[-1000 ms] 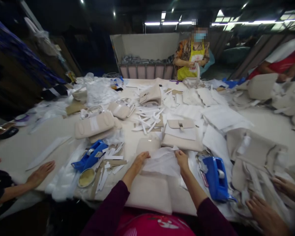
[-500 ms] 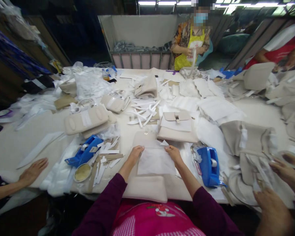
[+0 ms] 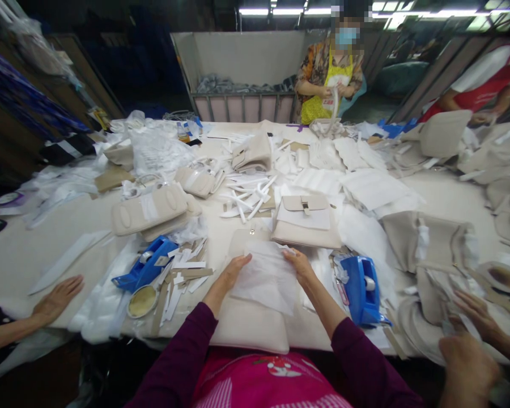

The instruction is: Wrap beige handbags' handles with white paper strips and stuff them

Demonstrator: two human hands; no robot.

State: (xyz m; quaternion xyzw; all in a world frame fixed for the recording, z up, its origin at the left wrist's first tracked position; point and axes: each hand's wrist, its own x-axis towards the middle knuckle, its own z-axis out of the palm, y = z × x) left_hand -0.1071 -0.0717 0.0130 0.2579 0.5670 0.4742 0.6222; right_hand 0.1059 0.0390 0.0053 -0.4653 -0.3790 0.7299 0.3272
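A thin white sheet is spread between my hands, over a beige bag that lies flat at the table's near edge. My left hand pinches the sheet's left side, and my right hand pinches its upper right corner. The bag's flap with a small metal clasp shows beyond the sheet. Just past my right hand sits a beige bag with a buckle, white paper tucked under its flap.
Blue tape dispensers stand on both sides. Paper strips and a round tin lie at left. Another person's hand rests at far left; others' hands work at right. A masked person stands across.
The white sheet has gone from hanging flat to creased and skewed, its lower edge swung to the right. My hands have barely moved. At right, another person's hands have shifted on a beige piece.
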